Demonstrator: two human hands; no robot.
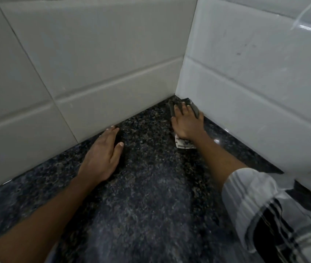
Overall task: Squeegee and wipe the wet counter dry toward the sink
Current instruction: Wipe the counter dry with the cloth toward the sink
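Counter (150,196), cloth (184,145) mostly under right hand (186,124)

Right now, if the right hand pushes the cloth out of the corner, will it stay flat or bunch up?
It probably bunches up: the cloth looks thin and limp, flattened under the right hand. It likely drags rather than glides, since the hand presses it flat onto the counter.

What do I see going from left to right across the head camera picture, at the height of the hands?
Left tiled wall → left hand flat on the counter → right hand pressing the cloth into the corner → right tiled wall.
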